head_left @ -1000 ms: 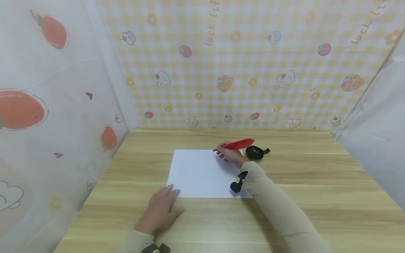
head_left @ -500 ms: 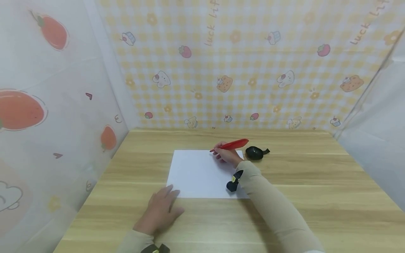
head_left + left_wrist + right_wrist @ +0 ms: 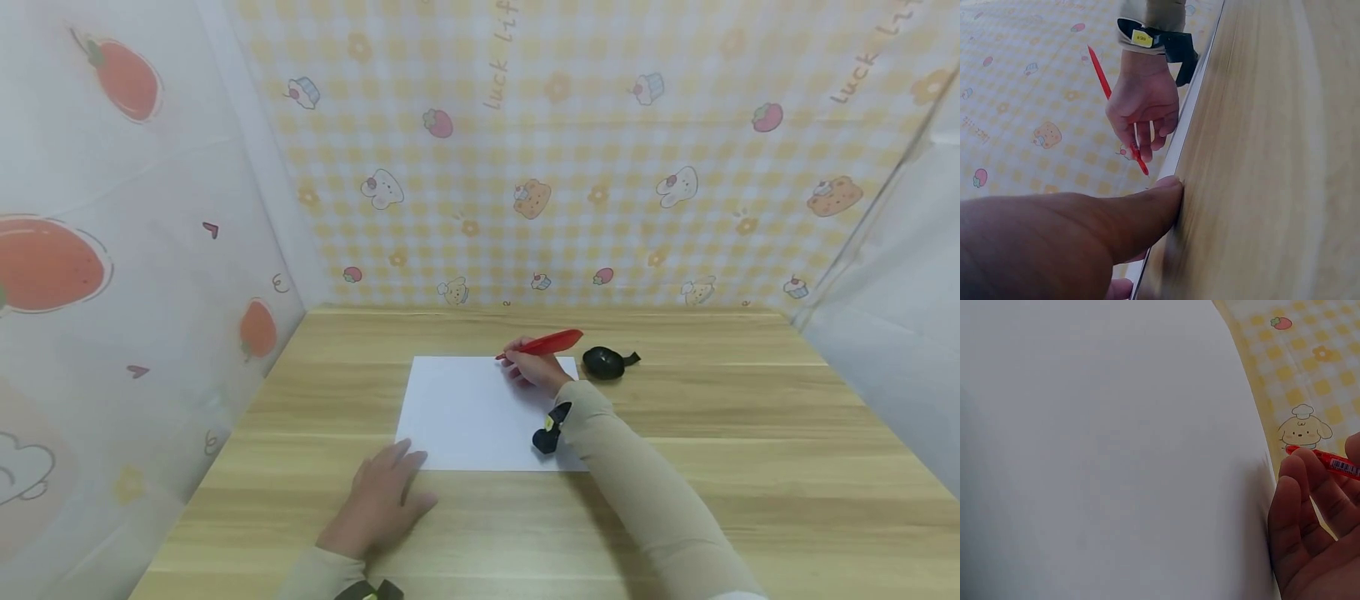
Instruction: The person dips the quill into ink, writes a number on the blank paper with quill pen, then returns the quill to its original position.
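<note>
Red plastic forms the visible body of the quill-shaped pen (image 3: 555, 342), which is in the right hand (image 3: 534, 367) above the upper edge of a white paper sheet (image 3: 457, 412). The fingers of this hand are clamped on the pen near its point; the broad feather end extends up and to the right. A barcode label (image 3: 1342, 465) (seen from the right wrist) is on the barrel. Whether the point touches the paper cannot be determined.

The left hand (image 3: 384, 500) rests at the lower left corner of the sheet, its fingers extended and the thumb apart from them.

The sheet lies flat on the wood-grain tabletop (image 3: 750, 475). A rounded black object (image 3: 603, 363) with a short black tab is just beside the sheet's upper right corner. Each wrist carries a black band, the right one (image 3: 551, 427) over a beige sleeve (image 3: 652, 500). A yellow-checked backdrop (image 3: 570, 150) stands behind the tabletop.
</note>
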The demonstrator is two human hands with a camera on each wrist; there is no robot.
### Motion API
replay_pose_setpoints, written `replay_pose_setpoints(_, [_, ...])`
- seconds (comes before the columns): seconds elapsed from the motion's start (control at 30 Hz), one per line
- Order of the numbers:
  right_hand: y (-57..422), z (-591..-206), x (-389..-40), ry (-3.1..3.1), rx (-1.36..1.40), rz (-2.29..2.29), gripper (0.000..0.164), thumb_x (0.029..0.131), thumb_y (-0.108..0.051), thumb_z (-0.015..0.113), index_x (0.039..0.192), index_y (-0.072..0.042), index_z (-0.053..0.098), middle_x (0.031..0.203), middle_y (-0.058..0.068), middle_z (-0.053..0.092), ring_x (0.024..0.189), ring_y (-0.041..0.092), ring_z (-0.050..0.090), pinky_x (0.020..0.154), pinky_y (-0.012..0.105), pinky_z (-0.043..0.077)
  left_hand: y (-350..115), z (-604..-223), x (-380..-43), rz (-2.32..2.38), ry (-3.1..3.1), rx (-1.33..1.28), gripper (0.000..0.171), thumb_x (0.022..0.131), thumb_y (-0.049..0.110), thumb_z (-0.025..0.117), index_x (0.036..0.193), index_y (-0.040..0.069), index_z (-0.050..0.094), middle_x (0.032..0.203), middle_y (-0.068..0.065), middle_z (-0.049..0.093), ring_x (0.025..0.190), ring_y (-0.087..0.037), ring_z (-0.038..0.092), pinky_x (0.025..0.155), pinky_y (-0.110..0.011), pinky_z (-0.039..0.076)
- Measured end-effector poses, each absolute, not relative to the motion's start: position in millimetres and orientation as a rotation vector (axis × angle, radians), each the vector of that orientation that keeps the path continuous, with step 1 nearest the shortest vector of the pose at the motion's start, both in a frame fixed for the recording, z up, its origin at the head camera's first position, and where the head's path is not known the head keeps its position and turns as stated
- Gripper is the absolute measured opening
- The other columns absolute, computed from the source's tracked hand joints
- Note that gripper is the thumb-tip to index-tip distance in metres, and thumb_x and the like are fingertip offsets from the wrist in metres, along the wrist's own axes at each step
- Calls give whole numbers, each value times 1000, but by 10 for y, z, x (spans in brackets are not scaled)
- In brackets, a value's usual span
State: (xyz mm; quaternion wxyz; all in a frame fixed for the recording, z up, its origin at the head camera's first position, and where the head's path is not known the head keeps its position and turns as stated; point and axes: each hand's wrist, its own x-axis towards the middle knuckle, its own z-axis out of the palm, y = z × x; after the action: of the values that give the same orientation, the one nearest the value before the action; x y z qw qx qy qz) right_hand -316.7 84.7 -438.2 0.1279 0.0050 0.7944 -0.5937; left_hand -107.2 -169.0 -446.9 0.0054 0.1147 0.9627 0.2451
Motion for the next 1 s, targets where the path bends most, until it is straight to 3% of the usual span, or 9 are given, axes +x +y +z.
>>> replay_pose_setpoints(0.33, [796, -4320, -3182, 2337, 7, -1744, 11, 94, -18, 58, 100, -10, 62, 93, 6, 69, 67, 17, 59, 51, 23, 46, -1692, -4474, -1114, 769, 3034, 376, 56, 90, 37, 66, 136, 7, 54, 147, -20, 40, 137, -40, 31, 110, -64, 16])
replay_pose_setpoints(1.0, [747, -4344, -3138, 2350, 80, -1659, 12, 93, -17, 58, 103, -11, 62, 96, 5, 69, 65, 17, 58, 51, 23, 48, -1691, -4474, -1065, 763, 3030, 392, 56, 90, 37, 67, 136, 9, 54, 147, -20, 40, 136, -41, 32, 109, -65, 18])
